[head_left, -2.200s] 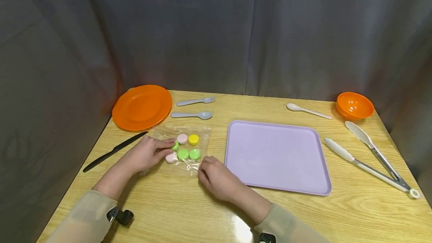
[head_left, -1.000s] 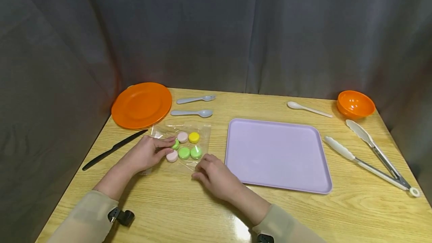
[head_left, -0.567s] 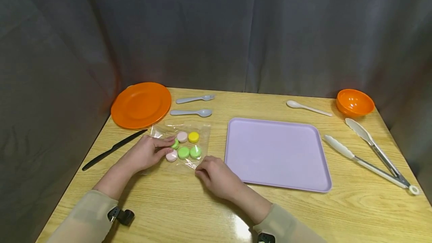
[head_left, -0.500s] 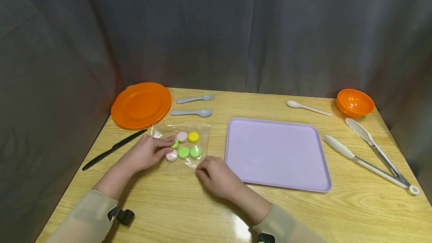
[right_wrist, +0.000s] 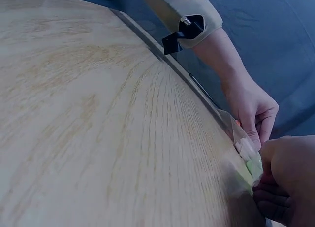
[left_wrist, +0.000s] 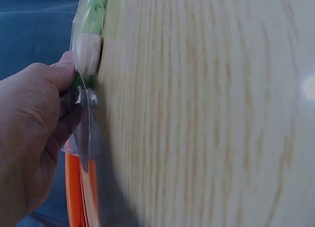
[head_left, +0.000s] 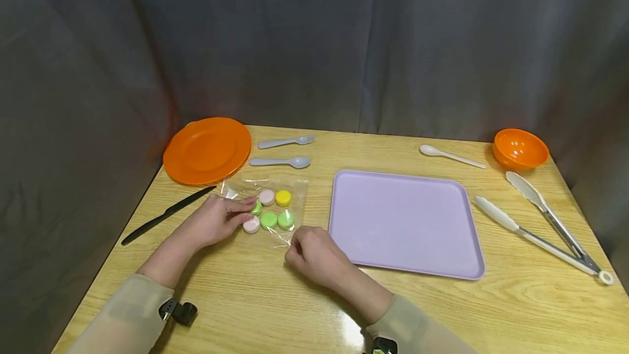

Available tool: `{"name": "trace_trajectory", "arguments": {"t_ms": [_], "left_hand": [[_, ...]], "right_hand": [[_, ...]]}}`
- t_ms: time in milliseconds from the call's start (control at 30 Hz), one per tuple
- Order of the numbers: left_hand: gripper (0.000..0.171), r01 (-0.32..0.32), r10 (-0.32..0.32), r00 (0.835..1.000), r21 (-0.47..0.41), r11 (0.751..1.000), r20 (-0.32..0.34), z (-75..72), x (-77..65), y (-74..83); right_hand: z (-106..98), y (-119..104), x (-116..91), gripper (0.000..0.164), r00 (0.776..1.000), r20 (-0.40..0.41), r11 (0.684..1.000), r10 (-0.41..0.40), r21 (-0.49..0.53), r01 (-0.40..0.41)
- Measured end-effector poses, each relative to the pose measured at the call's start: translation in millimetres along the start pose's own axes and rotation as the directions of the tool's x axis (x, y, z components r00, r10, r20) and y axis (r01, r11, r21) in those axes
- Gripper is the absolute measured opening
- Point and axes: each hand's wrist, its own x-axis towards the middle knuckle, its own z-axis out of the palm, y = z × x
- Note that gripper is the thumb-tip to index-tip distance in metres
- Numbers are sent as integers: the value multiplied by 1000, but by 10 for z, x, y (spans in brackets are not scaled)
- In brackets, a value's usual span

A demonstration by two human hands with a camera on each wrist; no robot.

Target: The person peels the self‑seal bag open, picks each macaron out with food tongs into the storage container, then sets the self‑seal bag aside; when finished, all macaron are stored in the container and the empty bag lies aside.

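A clear plastic bag [head_left: 298,201] lies flat on the table with several macarons inside. A yellow macaron [head_left: 283,198], two pink ones and several green macarons [head_left: 268,220] show through the film. My left hand [head_left: 214,220] holds the bag's left side, thumb and fingers on either side of a green macaron [head_left: 256,208] that they partly cover. In the left wrist view the thumb presses beside a pink macaron [left_wrist: 87,53] through the film. My right hand [head_left: 316,254] pinches the bag's near right corner with curled fingers; the fingertips are hidden in the head view.
A lilac tray [head_left: 407,223] lies right of the bag. Behind are an orange plate [head_left: 207,151], a grey fork [head_left: 286,142] and a grey spoon [head_left: 280,162]. A black knife [head_left: 167,216] lies left. Tongs [head_left: 545,228], a white spoon [head_left: 452,156] and an orange bowl [head_left: 520,149] lie right.
My right hand has shifted slightly at the bag's corner, and its fingers look more curled. My left hand has stayed in place on the bag.
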Motion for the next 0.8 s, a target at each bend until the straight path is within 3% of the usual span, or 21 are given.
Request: {"name": "trace_trajectory", "arguments": {"t_ms": [233,600,800], "left_hand": [[35,-3,3,1000,4,1000,10,12,14,-3],[37,25,-25,1000,10,1000,5,-2,-3,-1],[37,32,-32,999,-4,999,8,9,-6,-1]], "right_hand": [[-29,45,-46,17,998,-64,1000,2,23,0],[-189,136,-119,11,984,-171,982,54,189,-21],[-204,179,-161,10,984,-172,977,52,214,-15]]}}
